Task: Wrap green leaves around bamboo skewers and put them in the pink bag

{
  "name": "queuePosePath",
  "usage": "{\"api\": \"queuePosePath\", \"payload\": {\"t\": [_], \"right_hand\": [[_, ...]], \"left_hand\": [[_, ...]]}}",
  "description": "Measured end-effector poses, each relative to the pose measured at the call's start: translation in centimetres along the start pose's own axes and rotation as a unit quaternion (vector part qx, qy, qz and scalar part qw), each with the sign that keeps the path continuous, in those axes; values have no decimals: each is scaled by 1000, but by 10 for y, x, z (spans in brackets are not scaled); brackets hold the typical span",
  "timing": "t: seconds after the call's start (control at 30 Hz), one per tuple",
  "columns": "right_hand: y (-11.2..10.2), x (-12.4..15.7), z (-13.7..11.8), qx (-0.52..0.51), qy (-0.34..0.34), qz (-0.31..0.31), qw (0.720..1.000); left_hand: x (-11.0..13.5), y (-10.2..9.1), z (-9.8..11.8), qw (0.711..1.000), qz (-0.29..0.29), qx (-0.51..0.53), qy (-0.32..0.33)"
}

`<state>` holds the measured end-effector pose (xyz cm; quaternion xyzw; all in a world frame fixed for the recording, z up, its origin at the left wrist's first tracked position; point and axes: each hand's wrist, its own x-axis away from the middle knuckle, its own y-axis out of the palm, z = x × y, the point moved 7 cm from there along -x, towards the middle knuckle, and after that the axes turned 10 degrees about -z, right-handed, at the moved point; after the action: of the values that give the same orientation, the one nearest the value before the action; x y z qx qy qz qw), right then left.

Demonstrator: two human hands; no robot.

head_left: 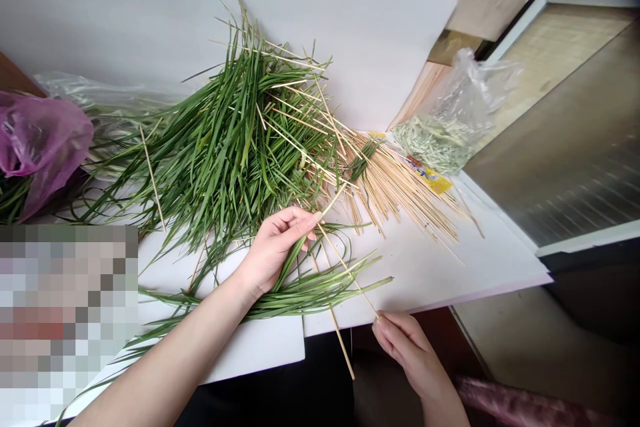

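1. Nearest the camera, a bare left forearm (170, 353) rises from the bottom edge, left of centre, and ends in the person's left hand (275, 253)
2. That left hand is closed, its fingers (295, 227) curled around a small bunch of long green leaves (320, 287) and a thin bamboo skewer (334, 200); the skewer's tip pokes out toward the upper right, while the leaves trail to the right and lower left across a white board (420, 273)
3. At lower centre-right, the right hand (407, 353) is closed in a pinch, thumb and fingers holding the lower end of a second bamboo skewer (347, 267), which slants up toward the left hand
4. A third bamboo skewer (333, 327) runs down from beneath the left hand and past the board's lower edge
5. Above the hands, at centre, lies a large heap of long green leaves (240, 140), with skewers mixed through it
6. Right of that heap, a fanned pile of bamboo skewers (400, 193) partly covers a yellow printed packet (430, 177)
7. At upper right sits a clear plastic bag (445, 133) of pale green bits
8. At far left, a purple plastic bag (40, 147) lies against the leaves, and a pixelated patch (65, 320) covers the lower left corner
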<state>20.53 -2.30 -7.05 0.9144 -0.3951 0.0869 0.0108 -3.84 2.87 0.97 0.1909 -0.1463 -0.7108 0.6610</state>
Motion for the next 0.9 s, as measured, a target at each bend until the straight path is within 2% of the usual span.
{"api": "queuePosePath", "payload": {"t": [0.9], "right_hand": [[1,-1,-5,-3,1,-7,1000]], "left_hand": [[1,-1,2,1000,10,-9,-5]]}}
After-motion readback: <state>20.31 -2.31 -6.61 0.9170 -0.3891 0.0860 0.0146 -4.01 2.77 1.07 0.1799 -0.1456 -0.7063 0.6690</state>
